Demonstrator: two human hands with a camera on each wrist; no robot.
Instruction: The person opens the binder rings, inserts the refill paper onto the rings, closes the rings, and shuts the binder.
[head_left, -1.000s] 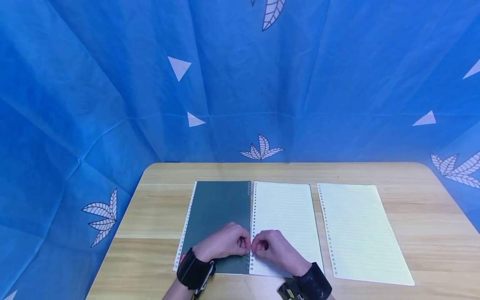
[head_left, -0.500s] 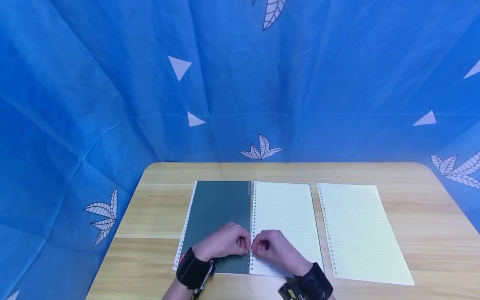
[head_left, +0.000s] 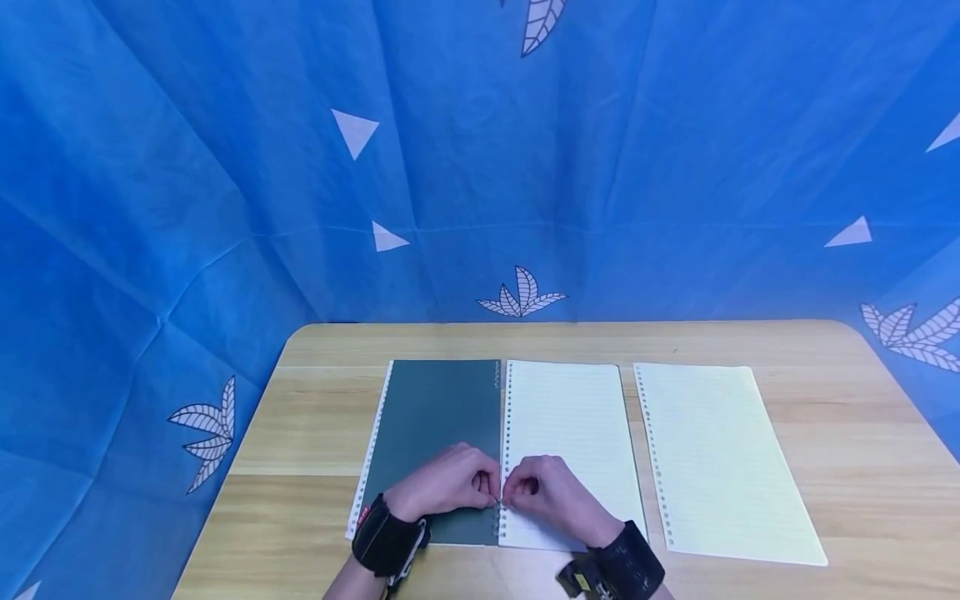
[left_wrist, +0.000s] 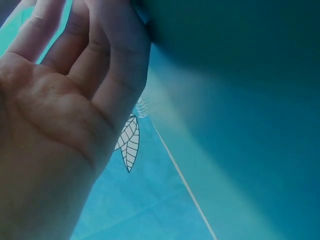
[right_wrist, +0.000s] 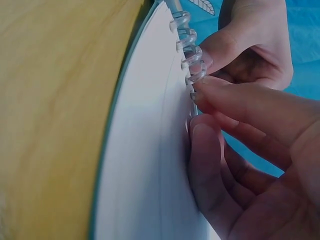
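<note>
Notebook pages lie spread flat at the lower centre of the head view, on a wooden table. Its left half is a dark green cover, with a strip of punched white paper showing along the outer edge; its right half is a cream, ruled page with a row of round holes down the inner margin. Down the middle runs a clear plastic ring binding, seen up close in the right wrist view as a line of pale, translucent loops.

Both hands meet at the lower end of that spine. The left hand rests on the green cover with curled fingers, its fingertips pinching at the rings. The right hand rests on the ruled page, thumb and forefinger closed on the rings from the other side.

A loose ruled sheet with punched holes lies just right of the notebook. Blue patterned cloth fills the upper frame.
</note>
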